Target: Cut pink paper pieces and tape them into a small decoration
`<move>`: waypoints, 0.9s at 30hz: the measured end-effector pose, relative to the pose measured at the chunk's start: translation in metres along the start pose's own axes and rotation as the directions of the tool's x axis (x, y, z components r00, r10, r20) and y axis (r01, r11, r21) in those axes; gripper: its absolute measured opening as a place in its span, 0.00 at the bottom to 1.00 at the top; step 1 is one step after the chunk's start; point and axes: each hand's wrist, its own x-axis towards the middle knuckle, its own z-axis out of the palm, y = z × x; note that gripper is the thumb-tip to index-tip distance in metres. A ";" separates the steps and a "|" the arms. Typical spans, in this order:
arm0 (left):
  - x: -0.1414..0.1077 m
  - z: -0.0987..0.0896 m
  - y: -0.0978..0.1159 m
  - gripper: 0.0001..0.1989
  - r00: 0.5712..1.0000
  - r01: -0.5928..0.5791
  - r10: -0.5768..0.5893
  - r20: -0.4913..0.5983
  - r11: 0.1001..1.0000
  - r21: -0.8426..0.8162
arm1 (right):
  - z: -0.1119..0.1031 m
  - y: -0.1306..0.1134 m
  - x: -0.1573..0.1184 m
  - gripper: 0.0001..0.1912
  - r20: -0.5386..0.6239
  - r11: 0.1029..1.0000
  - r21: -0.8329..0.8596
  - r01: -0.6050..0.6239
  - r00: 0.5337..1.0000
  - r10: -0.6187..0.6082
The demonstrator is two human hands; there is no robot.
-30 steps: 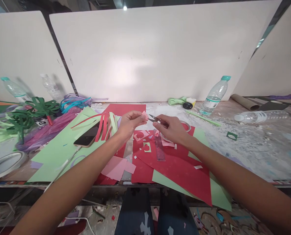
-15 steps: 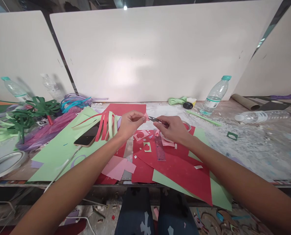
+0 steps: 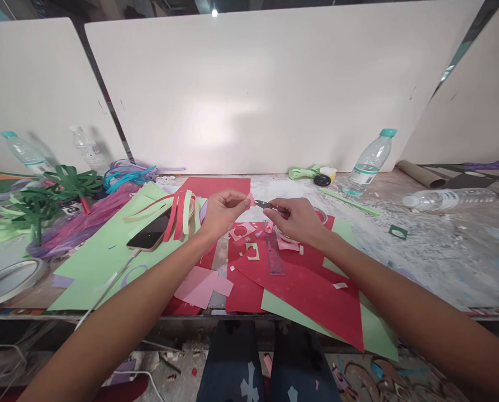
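Note:
My left hand (image 3: 226, 211) pinches a small pink paper piece (image 3: 251, 199) above the middle of the table. My right hand (image 3: 293, 216) is closed on small dark scissors (image 3: 262, 204), whose blades point left and meet the edge of the pink piece. Below the hands lie red sheets (image 3: 308, 285) with a clear ruler (image 3: 274, 254), a pink scrap with a round hole (image 3: 241, 230) and a green scrap with a hole (image 3: 252, 251). A tape roll shows partly behind my right hand.
Left of my hands, a phone (image 3: 149, 231) with a white cable lies on green sheets (image 3: 90, 254), beside red and green strips (image 3: 177, 215). Another tape roll (image 3: 39, 273) sits far left. An upright bottle (image 3: 369, 164) and a lying bottle (image 3: 450, 199) are at the right.

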 end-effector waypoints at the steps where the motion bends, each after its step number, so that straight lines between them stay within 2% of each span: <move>1: 0.000 0.000 0.000 0.10 1.000 -0.005 0.005 0.003 1.000 0.004 | 0.000 0.000 0.000 0.19 0.000 1.000 -0.002 -0.001 1.000 0.001; 27: 0.001 -0.001 0.001 0.09 1.000 0.000 0.000 0.005 1.000 0.006 | 0.000 0.001 0.000 0.20 0.021 1.000 -0.010 -0.001 1.000 0.001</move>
